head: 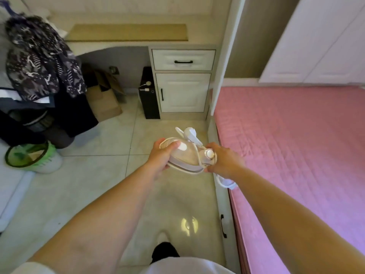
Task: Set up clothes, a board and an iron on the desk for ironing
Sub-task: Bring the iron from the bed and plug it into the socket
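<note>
A small white and clear iron (187,157) is held in front of me above the tiled floor, its cord and white plug (191,134) bundled on top. My left hand (161,156) grips its front end, thumb over the top. My right hand (222,161) grips its rear end by the round dial. A loop of cord (227,182) hangs under my right wrist. A long tan board (126,32) lies flat on the cream desk (118,46) ahead. Dark patterned clothes (39,56) are heaped at the left.
The desk has a drawer (182,60) and a cupboard door (182,92) on its right side. Cardboard boxes (104,95) and a black box (149,93) stand under it. A pink bed (296,155) fills the right. A green bin (31,157) stands on the floor at left.
</note>
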